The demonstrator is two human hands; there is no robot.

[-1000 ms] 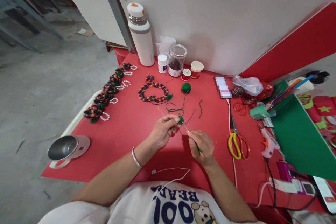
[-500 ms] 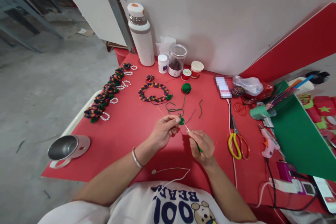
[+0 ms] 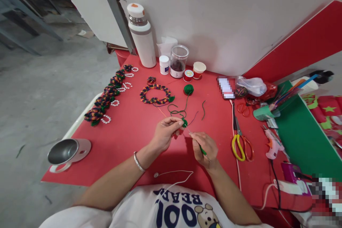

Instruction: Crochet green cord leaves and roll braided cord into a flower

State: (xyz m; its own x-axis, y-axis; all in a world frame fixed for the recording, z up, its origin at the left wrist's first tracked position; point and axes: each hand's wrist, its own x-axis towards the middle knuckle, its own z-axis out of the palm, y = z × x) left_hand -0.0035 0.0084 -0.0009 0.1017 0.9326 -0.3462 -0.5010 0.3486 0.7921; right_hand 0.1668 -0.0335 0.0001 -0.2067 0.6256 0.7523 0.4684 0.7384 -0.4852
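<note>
My left hand (image 3: 168, 131) pinches a small green crochet piece (image 3: 184, 123) between thumb and fingers above the red table. In my right hand (image 3: 205, 146) is a crochet hook (image 3: 203, 150) with a green handle, its thin metal tip at the piece. A strand of green yarn (image 3: 182, 111) curls on the table behind the hands, leading to a green yarn ball (image 3: 188, 89). Just beyond my left hand lies a multicoloured crocheted ring (image 3: 155, 101) with a green leaf. A loose green yarn piece (image 3: 203, 109) lies to the right.
Beaded crochet pieces (image 3: 102, 100) line the left edge, near a steel mug (image 3: 70, 151). A white bottle (image 3: 142, 39), clear jar (image 3: 178, 65) and thread spool (image 3: 188, 75) stand at the back. Scissors (image 3: 238, 146), a phone (image 3: 226, 87) and a glue gun (image 3: 271, 144) lie right.
The hook and my right hand have shifted very slightly; both hands keep their grip on the same things. The whole view has drifted a little.
</note>
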